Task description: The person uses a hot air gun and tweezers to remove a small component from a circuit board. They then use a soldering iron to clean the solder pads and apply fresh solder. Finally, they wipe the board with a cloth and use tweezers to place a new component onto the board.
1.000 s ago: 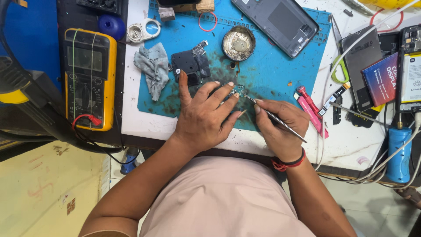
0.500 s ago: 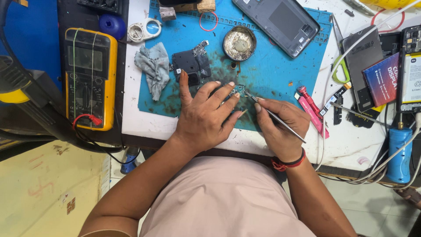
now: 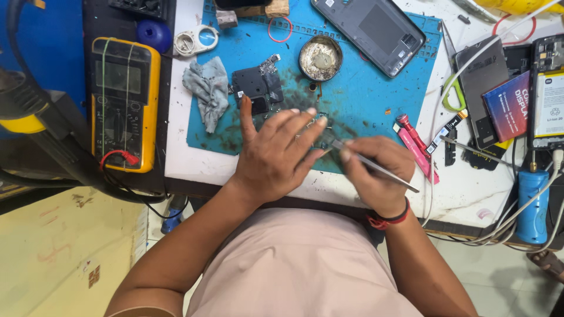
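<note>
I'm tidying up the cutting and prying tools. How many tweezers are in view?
1: the tweezers in the right hand, tips beside the left hand on the blue mat. More may lie hidden in the clutter at right.

Tweezers (image 3: 376,167) tip nudged nearer left hand (image 3: 276,152).

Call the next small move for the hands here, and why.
Probably a small nudge of the tweezers' tip further under the left hand's fingertips. The right hand holds the tool angled at the spot the left hand pins on the blue mat; the tip sits right at those fingers, but the part beneath is hidden, so contact cannot be confirmed.
</note>
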